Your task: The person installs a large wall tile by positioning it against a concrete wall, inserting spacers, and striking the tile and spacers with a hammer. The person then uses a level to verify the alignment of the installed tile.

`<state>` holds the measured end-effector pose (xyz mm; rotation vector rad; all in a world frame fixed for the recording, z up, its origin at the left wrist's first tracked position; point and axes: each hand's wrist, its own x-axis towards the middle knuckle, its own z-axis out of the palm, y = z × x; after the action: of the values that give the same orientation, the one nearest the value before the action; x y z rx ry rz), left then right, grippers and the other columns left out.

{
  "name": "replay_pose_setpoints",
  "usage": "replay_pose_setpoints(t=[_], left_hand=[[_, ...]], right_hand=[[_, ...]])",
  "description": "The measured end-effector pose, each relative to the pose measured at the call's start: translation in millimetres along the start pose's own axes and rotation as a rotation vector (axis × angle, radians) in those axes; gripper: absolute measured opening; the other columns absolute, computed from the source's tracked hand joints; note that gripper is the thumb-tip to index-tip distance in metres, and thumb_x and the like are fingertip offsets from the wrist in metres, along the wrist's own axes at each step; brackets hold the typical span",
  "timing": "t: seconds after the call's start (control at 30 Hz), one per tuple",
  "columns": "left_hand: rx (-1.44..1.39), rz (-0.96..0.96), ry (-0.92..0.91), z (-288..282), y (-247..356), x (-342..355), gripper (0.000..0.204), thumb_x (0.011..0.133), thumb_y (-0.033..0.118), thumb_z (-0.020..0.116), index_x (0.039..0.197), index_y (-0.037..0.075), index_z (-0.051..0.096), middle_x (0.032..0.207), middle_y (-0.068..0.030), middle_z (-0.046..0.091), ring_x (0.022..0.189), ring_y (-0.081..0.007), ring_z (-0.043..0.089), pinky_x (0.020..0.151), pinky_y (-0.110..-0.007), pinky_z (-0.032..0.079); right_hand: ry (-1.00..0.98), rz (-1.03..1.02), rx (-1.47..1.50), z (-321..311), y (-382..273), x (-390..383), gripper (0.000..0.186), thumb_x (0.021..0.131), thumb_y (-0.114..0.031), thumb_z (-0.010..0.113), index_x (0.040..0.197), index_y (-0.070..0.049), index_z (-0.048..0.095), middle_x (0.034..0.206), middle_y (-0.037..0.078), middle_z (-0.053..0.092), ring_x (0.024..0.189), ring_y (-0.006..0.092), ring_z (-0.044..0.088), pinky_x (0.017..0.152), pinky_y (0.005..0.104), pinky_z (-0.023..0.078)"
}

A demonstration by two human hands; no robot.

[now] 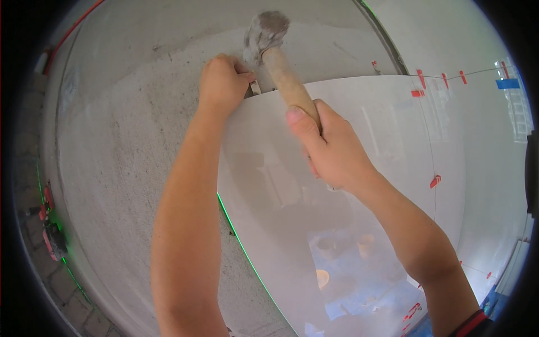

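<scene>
Left hand (223,83): fingers pinching a small flat piece (255,88) at the white tile's (314,208) far edge. Right hand (334,149): fingers wrapped around a mallet (286,76), head beyond them, handle obscuring that edge. Red clips (435,181) right of both.

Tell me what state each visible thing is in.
Mallet: held, head smeared pale
Right hand: closed around the handle
Small piece: pinched at its end
Left hand: pinching that piece
Large tile: glossy, reflecting
Red wedges: several along joints
Blue tape: stuck on
Green laser line: lit
</scene>
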<state>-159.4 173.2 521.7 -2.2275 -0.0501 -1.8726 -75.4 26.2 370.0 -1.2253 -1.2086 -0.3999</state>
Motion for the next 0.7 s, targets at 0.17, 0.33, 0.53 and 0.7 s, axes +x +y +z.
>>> replay_pose_setpoints(t=[0.17, 0.33, 0.53, 0.7], left_hand=[[0.012, 0.055, -0.013, 0.6, -8.2, 3.4, 0.017, 0.077, 0.010, 0.077, 0.082, -0.002, 0.068, 0.079, -0.0152, 0.068, 0.074, -0.0268, 0.064, 0.068, -0.038, 0.050], [0.050, 0.039, -0.015, -2.0, -6.7, 2.4, 0.017, 0.077, 0.010, 0.077, 0.083, -0.003, 0.068, 0.080, -0.0149, 0.068, 0.074, -0.0263, 0.064, 0.069, -0.038, 0.050], [-0.035, 0.015, -0.047, 0.5, -5.3, 3.8, 0.020, 0.077, 0.012, 0.079, 0.081, -0.003, 0.067, 0.083, -0.0158, 0.068, 0.075, -0.0275, 0.064, 0.069, -0.039, 0.049], [0.089, 0.159, 0.086, 3.4, -15.9, 1.5, 0.020, 0.077, 0.012, 0.078, 0.081, -0.004, 0.065, 0.080, -0.0156, 0.067, 0.073, -0.0284, 0.063, 0.068, -0.039, 0.049]], right_hand=[[-0.016, 0.023, 0.025, 2.0, 3.1, 4.5, 0.055, 0.100, -0.054, 0.045, 0.097, 0.001, 0.053, 0.070, 0.011, 0.058, 0.061, 0.0226, 0.059, 0.059, 0.0384, 0.046], [-0.111, 0.093, 0.054, -14.2, -18.6, -4.4, 0.055, 0.100, -0.054, 0.044, 0.097, 0.001, 0.053, 0.073, 0.010, 0.059, 0.062, 0.0215, 0.059, 0.058, 0.0380, 0.047], [0.063, -0.026, -0.025, 1.3, 7.1, 12.4, 0.056, 0.099, -0.056, 0.046, 0.096, 0.000, 0.052, 0.069, 0.008, 0.057, 0.053, 0.0177, 0.056, 0.053, 0.0366, 0.046], [-0.007, 0.062, 0.135, -15.5, -22.9, 0.7, 0.055, 0.099, -0.055, 0.046, 0.094, 0.000, 0.051, 0.064, 0.007, 0.055, 0.051, 0.0173, 0.055, 0.053, 0.0362, 0.047]])
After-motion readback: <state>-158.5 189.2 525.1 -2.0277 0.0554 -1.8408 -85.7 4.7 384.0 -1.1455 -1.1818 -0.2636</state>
